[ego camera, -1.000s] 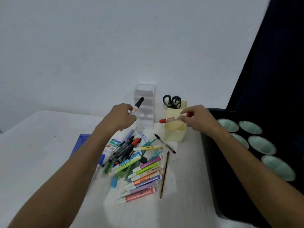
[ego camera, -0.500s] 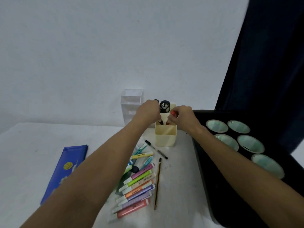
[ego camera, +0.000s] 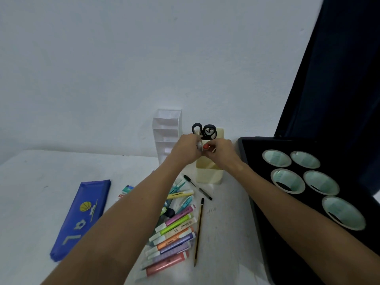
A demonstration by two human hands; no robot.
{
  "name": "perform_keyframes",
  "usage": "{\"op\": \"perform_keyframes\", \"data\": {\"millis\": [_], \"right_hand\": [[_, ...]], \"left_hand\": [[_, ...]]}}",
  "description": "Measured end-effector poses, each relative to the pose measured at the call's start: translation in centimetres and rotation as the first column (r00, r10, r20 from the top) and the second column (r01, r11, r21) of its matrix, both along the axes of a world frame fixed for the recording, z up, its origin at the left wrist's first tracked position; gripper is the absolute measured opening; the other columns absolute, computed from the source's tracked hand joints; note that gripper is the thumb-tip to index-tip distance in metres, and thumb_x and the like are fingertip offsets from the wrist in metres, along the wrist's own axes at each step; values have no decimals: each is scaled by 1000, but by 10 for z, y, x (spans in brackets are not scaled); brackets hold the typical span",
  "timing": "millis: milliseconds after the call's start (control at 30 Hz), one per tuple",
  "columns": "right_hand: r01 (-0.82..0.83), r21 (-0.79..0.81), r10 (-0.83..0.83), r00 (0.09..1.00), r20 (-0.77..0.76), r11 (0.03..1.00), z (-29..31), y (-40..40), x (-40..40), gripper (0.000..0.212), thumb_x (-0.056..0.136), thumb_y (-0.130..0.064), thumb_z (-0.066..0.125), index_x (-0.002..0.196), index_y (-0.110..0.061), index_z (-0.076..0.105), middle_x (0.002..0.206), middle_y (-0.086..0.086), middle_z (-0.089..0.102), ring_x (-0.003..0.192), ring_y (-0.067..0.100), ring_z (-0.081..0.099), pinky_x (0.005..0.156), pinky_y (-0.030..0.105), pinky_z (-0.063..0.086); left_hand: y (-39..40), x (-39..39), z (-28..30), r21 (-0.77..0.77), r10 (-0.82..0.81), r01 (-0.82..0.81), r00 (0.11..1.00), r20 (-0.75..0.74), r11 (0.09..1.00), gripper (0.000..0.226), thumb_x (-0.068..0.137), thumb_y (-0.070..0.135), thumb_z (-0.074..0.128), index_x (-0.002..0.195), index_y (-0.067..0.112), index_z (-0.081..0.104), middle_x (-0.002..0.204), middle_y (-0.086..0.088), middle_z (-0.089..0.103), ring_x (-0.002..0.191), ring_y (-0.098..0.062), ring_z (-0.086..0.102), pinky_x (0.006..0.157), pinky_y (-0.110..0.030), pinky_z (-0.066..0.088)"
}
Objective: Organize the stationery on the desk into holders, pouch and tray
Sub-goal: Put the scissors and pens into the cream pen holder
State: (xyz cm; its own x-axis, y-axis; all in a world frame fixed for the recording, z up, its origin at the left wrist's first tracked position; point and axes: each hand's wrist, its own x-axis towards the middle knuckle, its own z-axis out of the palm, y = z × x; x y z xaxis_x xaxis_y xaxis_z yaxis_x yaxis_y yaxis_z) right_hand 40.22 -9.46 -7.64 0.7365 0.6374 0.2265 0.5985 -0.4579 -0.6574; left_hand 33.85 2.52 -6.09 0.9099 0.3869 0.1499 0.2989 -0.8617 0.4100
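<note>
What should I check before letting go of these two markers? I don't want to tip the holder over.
1. Yellow holder upright on the desk: ok.
2. Left hand grips the grey-ended marker: ok.
3. Right hand grips the red-capped marker: ok.
4. Marker tips inside the holder: cannot tell, the hands hide them.
5. Scissors already standing in the back of the holder, room beside them: cannot tell.
6. Black pen lies clear of the holder's base: ok.
</note>
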Motion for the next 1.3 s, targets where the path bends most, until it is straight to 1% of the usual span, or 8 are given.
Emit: {"op": "perform_keyframes", "data": {"millis": [200,333,633,800,867,967,1133,1300], "right_hand": [[23,22,-23,1000,12,999,-2,1,-2,40,87,-34,65,108,0,68,96,13,71,91,26,64,81,34,52],[66,82,-73,994,86,994,-3,-2,-6,42,85,-30,68,122,-10,62,100,8,66,81,17,59,73,23,45],[-265,67,248,949,196,962,8,30,-61,25,80,-13,71,105,-9,69,95,5,66,70,6,47,76,21,42],[-486,-48,488,865,117,873,4,56,-103,22,81,-5,67,103,-4,70,99,9,69,60,-3,46,65,8,36],[-553,-169,569,819,68,816,2,64,-116,22,84,-5,64,105,-4,70,103,8,70,67,5,54,67,11,38],[-581,-321,627,777,51,747,-1,70,-126,19,84,-4,61,98,-5,73,100,8,73,87,17,66,72,13,40],[-588,-450,647,762,-31,672,-9,68,-133,13,78,-3,66,87,-9,74,78,1,66,73,12,60,57,7,38],[-497,-562,614,789,25,661,-26,65,-123,22,79,-1,65,98,-11,70,103,6,66,90,20,61,74,23,50]], "left_hand": [[2,-9,-9,-29,8,-8,1000,-23,1000,30,86,16,56,114,7,63,102,-14,68,93,-29,62,68,-27,43],[6,-26,1,-43,26,-27,999,-20,999,53,83,10,60,135,11,51,115,-10,66,109,-24,60,88,-30,49],[51,-123,40,-4,193,-193,981,7,981,38,82,14,63,120,15,63,98,-2,71,85,-12,56,78,-19,41],[76,-191,31,-5,315,-321,934,-167,947,35,80,18,66,115,17,64,99,-1,71,90,-16,60,79,-23,43],[80,-217,21,15,360,-368,901,-243,930,33,79,22,69,112,18,66,100,-2,70,95,-19,61,80,-25,46],[76,-246,4,42,410,-421,848,-336,906,26,78,23,71,103,16,69,96,-3,67,85,-18,58,74,-25,45],[55,-279,-25,16,402,-463,752,-522,886,25,82,28,66,90,5,72,86,-10,67,72,-20,56,59,-25,40],[47,-292,-46,-14,416,-502,732,-539,865,26,82,28,67,94,6,70,96,-12,69,80,-26,66,61,-28,51]]}}
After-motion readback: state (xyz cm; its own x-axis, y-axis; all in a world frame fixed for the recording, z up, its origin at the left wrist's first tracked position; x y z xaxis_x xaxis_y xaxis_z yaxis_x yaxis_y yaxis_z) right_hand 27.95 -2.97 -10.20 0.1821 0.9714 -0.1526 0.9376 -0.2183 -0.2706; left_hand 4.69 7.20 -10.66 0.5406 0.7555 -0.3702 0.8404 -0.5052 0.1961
